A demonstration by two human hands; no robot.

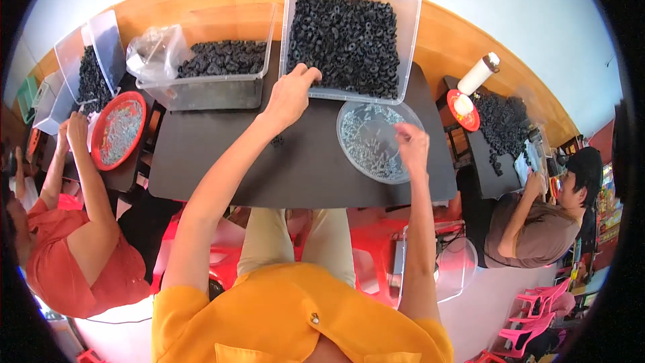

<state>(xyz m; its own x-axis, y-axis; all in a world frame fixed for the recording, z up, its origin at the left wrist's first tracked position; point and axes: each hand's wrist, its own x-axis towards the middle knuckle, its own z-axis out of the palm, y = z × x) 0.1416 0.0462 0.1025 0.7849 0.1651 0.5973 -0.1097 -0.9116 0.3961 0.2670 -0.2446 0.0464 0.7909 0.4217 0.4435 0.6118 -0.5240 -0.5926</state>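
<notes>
My left hand (290, 96) is at the near left corner of a clear plastic box (411, 47) heaped with small black ring-shaped parts (346, 37). Its fingers curl together over the rim, against the parts; whatever they grip is hidden. Over the right side of a round clear tray (344, 136), my right hand (414, 149) has its fingertips pinched together. Anything between them is too small to make out. Many tiny silvery pieces (373, 151) lie scattered in that tray. A few black parts (277, 140) rest on the dark table (215, 154) beside my left forearm.
Left of the box stands another clear bin (201, 82) of black parts, with a plastic bag (154, 52) on it. A person in red works by a red tray (121, 130) at left. At right, another person sits by a black heap (500, 124) and a white bottle (478, 74).
</notes>
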